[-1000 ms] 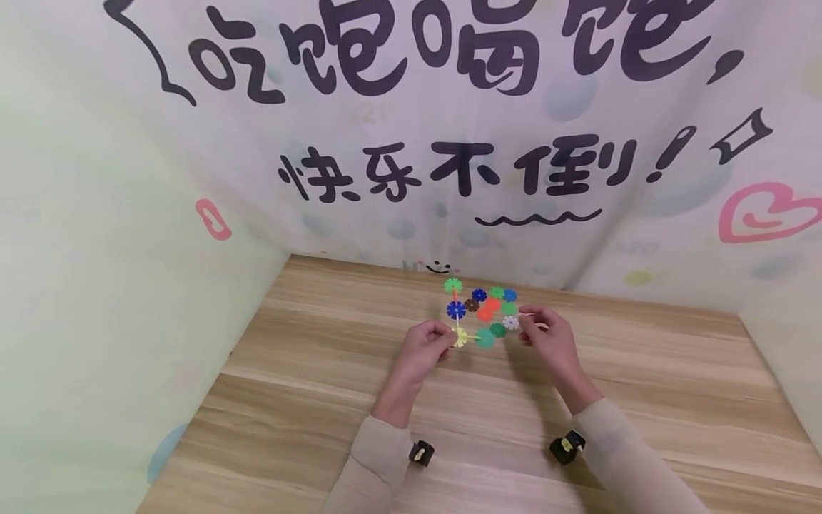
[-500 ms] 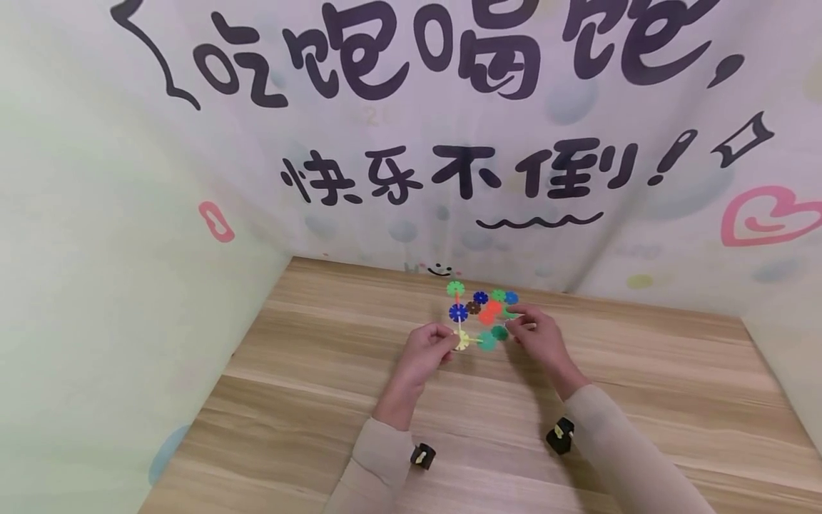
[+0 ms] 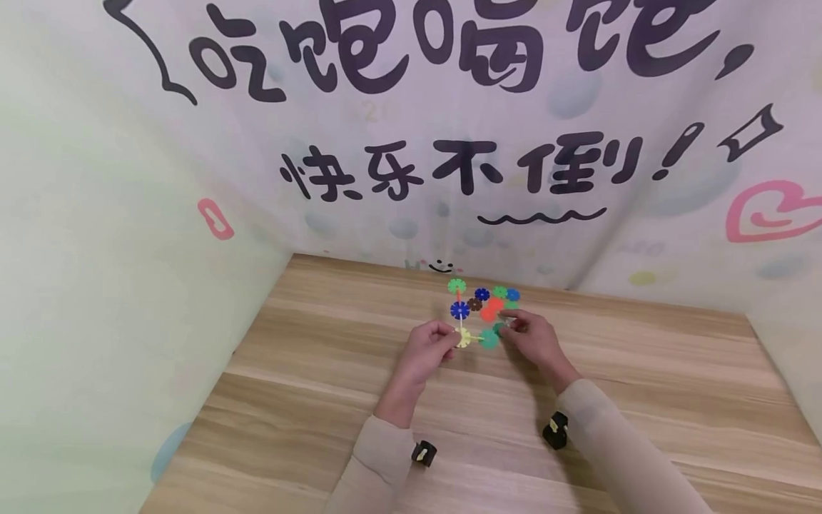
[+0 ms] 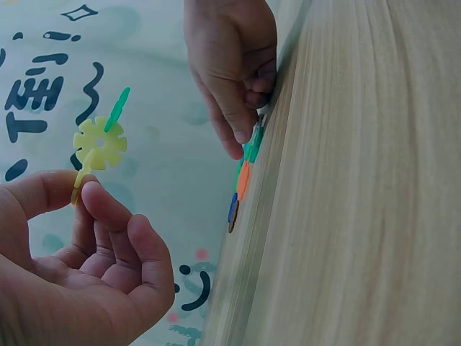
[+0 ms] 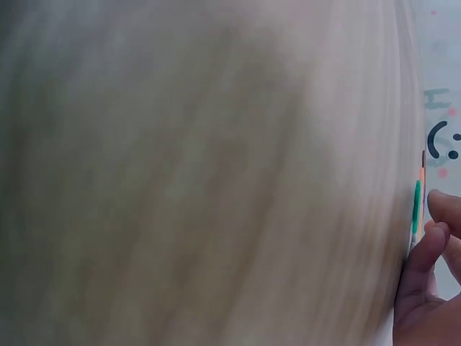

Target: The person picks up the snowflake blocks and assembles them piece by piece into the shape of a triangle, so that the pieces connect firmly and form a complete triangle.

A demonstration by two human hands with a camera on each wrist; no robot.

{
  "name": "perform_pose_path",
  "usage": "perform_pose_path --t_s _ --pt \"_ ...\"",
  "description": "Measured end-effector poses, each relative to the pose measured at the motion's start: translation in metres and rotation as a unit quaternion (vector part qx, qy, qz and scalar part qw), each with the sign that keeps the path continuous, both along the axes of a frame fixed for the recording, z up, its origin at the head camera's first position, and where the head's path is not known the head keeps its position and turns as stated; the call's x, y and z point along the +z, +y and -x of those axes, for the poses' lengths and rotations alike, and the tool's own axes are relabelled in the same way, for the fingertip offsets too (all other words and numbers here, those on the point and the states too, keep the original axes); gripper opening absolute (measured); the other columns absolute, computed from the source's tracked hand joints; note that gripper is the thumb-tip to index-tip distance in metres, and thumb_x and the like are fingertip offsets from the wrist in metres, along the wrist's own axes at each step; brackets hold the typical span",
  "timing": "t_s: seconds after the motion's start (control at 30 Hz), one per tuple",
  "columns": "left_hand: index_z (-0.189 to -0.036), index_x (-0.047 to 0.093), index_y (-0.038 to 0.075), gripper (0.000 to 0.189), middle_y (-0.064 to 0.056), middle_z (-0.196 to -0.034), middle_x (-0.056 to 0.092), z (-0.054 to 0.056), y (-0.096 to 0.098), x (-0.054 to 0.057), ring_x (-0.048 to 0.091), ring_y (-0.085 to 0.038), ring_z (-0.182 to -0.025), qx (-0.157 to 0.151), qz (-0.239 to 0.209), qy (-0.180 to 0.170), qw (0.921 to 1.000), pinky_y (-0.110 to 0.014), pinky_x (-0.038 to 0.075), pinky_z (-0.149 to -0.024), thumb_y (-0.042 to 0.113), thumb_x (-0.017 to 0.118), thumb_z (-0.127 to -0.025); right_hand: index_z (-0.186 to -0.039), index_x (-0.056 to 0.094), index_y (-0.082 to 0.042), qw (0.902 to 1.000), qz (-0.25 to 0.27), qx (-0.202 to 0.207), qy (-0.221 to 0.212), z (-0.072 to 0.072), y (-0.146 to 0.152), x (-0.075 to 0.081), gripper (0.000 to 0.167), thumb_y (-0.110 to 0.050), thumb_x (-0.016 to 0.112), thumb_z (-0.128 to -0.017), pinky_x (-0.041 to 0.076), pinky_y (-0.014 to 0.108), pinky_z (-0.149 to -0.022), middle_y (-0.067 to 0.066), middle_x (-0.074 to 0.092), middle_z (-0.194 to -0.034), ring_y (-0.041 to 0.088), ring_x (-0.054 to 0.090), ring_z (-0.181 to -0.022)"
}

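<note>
Two beige sleeves come in first, a small black device just beside the left one and another black device just beside the right. Beyond its cuff, the left hand pinches a pale yellow disc between thumb and forefinger, the other fingers folded in toward the palm.

That disc belongs to a little linked chain. Out to the hand's right, a second yellow disc joins at an angle and carries a teal disc; ahead of the fingertips, thin edge-on pieces lead to a blue disc and then a light green disc.

The right hand reaches inward and down to loose pieces on the wooden table, its fingertips at a dark green disc (I can't tell from here whether they grip anything or only touch). Past those fingertips lie orange discs, and a little farther, between the two hands, a brown disc and a dark blue disc. A bright blue disc lies farther off, straight beyond the right hand's forefinger.

Behind everything, well beyond both hands, hangs a pale backdrop with big dark lettering.
</note>
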State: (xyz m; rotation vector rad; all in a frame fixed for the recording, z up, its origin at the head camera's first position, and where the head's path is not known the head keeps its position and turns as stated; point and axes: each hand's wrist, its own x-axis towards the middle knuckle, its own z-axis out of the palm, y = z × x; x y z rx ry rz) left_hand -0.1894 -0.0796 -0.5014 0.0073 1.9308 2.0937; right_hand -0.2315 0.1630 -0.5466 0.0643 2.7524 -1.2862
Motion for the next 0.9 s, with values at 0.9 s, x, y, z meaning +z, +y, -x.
perform_pose_path --t_s 0.9 --pt "-0.099 0.063 -0.002 0.012 -0.005 -0.082 0.062 -0.0013 0.0017 0.0033 0.059 -0.018 -0.073 0.0 -0.005 -0.002 1.0 -0.033 0.055 -0.073 0.01 0.066 -0.096 -0.113 0.07 -0.006 0.9985 -0.05 0.014 0.018 -0.0011 0.0001 0.0 0.027 -0.016 0.076 -0.089 0.049 0.043 -0.082 0.012 0.062 -0.103 0.029 0.056 -0.095"
